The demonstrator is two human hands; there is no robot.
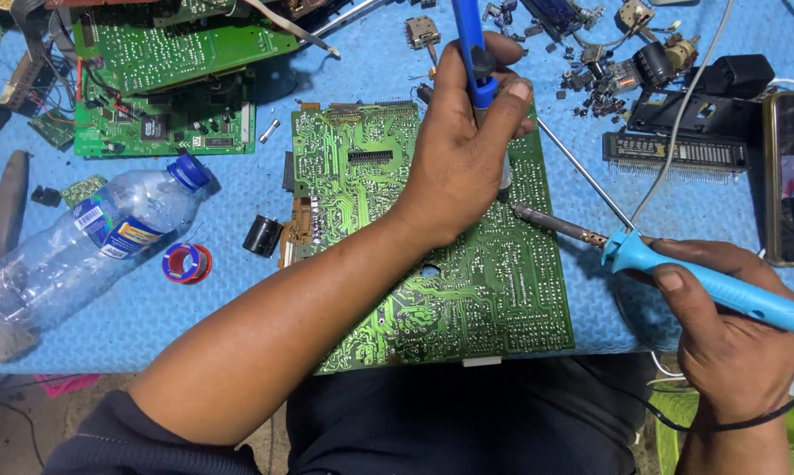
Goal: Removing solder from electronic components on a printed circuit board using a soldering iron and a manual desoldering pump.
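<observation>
Right hand (731, 343) closed around blue soldering iron (678, 264), tip laid on green board (467, 290) | board lying solder side up on blue mat (221, 299) at near edge | left hand (463, 149) gripped around blue pump (473, 53), held upright over board | bottle (80, 237) and solder reel (186, 262) seen left | loose parts (608, 70) scattered beyond.

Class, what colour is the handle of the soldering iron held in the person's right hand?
Light blue; the soldering iron handle in the right hand shows best in the head view.
</observation>
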